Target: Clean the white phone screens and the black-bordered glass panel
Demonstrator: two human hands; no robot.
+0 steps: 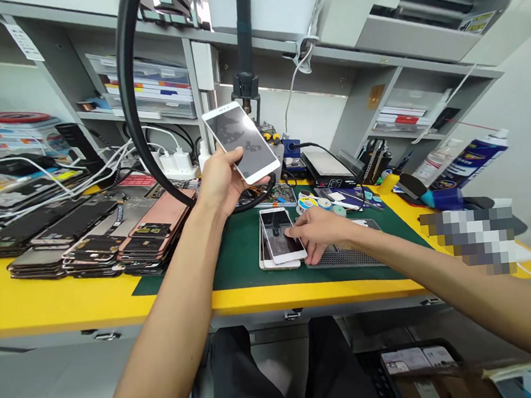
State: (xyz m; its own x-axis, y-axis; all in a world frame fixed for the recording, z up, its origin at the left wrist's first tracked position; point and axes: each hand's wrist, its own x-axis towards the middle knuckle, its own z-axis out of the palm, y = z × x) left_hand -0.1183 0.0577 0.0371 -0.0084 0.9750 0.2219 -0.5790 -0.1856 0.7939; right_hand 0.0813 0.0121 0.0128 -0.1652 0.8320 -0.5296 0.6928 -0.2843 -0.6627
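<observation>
My left hand (222,181) is closed around a white-framed smartphone (246,145), thumb on its glass. It is raised and tilted over the bench, and its dark screen shows blotchy smudges. Lower down, my right hand (313,232) grips the right edge of another white smartphone (281,238), with the thumb over its screen. That phone rests slightly askew on a second white phone (267,263) on the green mat (234,267). Beside my right fingers lies a grey perforated tray (351,255). The fingertips under the phone's edge are partly hidden.
Stacks of dismantled phones and screens (96,238) cover the left of the yellow bench (92,298). A thick black hose (129,105) arches down close to my left arm. Solder spools (312,202), a black-and-white device (328,169) and a blue spray can (471,159) stand right.
</observation>
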